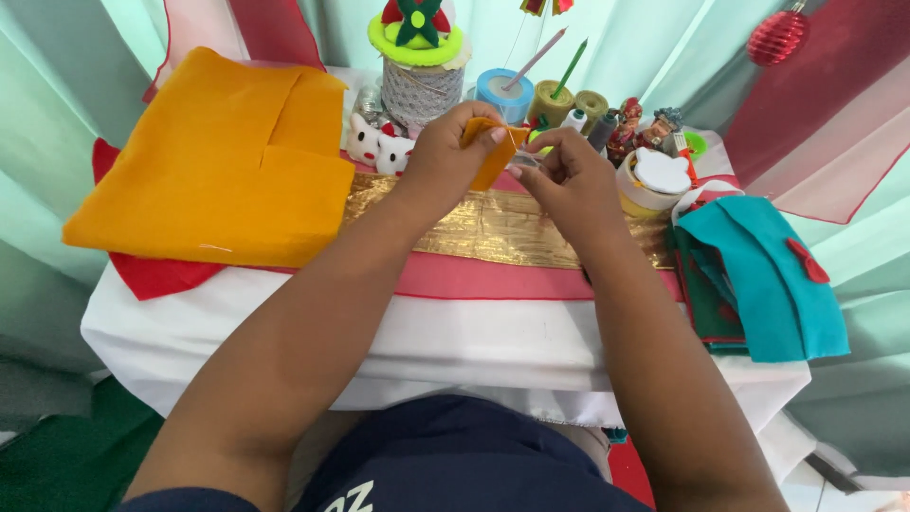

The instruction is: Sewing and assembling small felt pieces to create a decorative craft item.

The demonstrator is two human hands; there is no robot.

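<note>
The left hand [445, 156] pinches a small piece of orange felt [491, 152] between thumb and fingertips, holding it up above the middle of the desk [493, 346]. The right hand [567, 180] sits just beside it, fingers curled and pressed together at the felt's lower edge, as if gripping something very thin; a needle or thread is too small to make out for certain.

Judging by this, the hand-sewing on the small orange piece looks to be under way rather than finished: the piece is held in the air, not laid down with the other material. How many stitches are in it cannot be told from here.

Plenty of material looks untouched. A large folded sheet of orange felt [218, 161] lies on the left of the desk over a red sheet [152, 275]. A folded teal felt [773, 275] with a small red shape [808, 261] on it rests on the right, on top of a dark green piece [706, 294]. A gold ribbon strip [502, 228] runs across the middle beneath the hands. At the back stand spools of thread [550, 100], a blue tape roll [502, 93], a lace-wrapped roll [417, 90] and small figurines [645, 128].
</note>
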